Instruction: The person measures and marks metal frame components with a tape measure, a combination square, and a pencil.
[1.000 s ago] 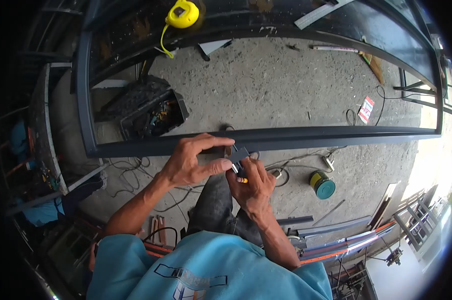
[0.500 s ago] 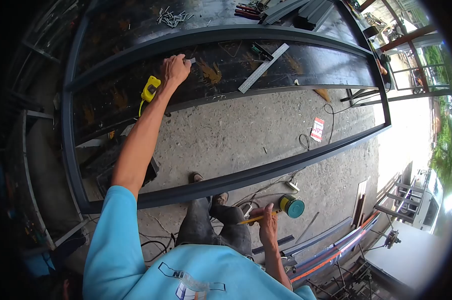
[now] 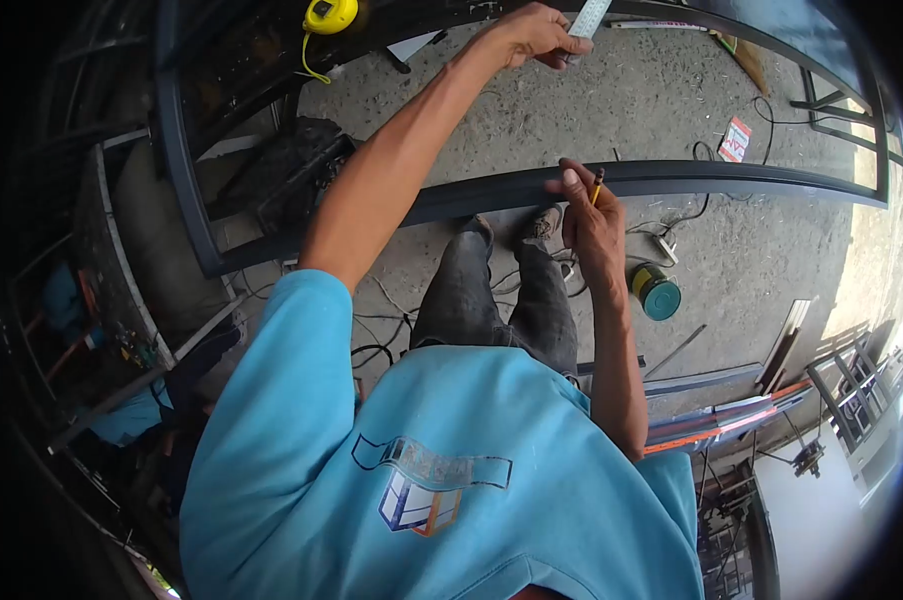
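Note:
My left hand [image 3: 543, 36] is stretched out at the top of the head view, its fingers closed on a steel ruler [image 3: 590, 17] with a marked blade. The ruler's upper end is cut off by the frame edge. My right hand [image 3: 596, 230] is over the near bar of a dark grey metal frame [image 3: 751, 178]. A yellow pencil [image 3: 597, 187] with a dark end pokes up between its fingers, while the index finger points away. On the dark work surface left of my left hand lies a yellow tape measure [image 3: 329, 15], its tape end hanging out.
Below the frame is a concrete floor with cables and a green-lidded can [image 3: 659, 297]. A red and white packet [image 3: 734, 140] lies at the right. Metal lengths [image 3: 726, 420] are stacked at lower right. A metal rack [image 3: 121, 240] stands on the left.
My left hand has moved right and now grips the ruler. My right hand has risen to the near bar, still with the pencil. The view has shifted down toward my body.

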`<act>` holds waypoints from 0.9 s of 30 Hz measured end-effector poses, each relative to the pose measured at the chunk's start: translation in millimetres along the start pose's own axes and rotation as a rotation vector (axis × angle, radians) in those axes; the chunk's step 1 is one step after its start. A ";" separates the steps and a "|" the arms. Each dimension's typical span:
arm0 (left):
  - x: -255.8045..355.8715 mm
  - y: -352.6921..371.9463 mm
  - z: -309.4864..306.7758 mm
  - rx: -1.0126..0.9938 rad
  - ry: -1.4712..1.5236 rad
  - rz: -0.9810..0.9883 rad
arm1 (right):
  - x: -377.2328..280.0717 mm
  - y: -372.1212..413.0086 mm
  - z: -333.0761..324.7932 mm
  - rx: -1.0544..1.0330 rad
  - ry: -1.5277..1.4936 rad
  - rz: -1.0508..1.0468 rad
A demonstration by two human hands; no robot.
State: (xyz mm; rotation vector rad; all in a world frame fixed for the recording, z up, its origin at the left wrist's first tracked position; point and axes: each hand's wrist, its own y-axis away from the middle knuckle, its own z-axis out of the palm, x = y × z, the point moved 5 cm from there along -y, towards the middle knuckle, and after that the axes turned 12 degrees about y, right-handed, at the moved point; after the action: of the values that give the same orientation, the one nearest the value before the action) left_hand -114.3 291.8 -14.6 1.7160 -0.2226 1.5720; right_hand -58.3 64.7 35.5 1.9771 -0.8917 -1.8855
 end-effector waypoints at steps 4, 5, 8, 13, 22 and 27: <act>-6.1 160.6 46.5 0.051 0.200 -0.088 | -11.5 7.1 -1.9 -0.113 -0.055 -0.016; -33.3 193.8 59.6 0.083 0.132 -0.028 | -20.9 14.4 1.8 -0.199 -0.076 -0.061; -70.0 274.7 97.3 0.223 0.140 -0.210 | 15.9 32.2 16.1 -0.435 0.161 -0.166; -68.2 351.6 62.4 0.430 -0.548 -0.252 | 74.4 74.1 51.0 -0.540 0.418 -0.069; -72.8 283.8 -3.0 0.026 -1.036 0.345 | 103.0 73.0 76.6 -0.512 0.304 0.106; -80.9 270.1 -12.4 -0.045 -0.953 0.666 | 92.7 76.1 66.0 -0.361 0.315 0.096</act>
State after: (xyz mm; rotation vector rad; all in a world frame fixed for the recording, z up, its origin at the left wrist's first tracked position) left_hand -304.2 86.7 24.8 2.3753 -1.3986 0.9843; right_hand -144.2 -34.9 -2.6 1.8945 -0.5066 -1.4987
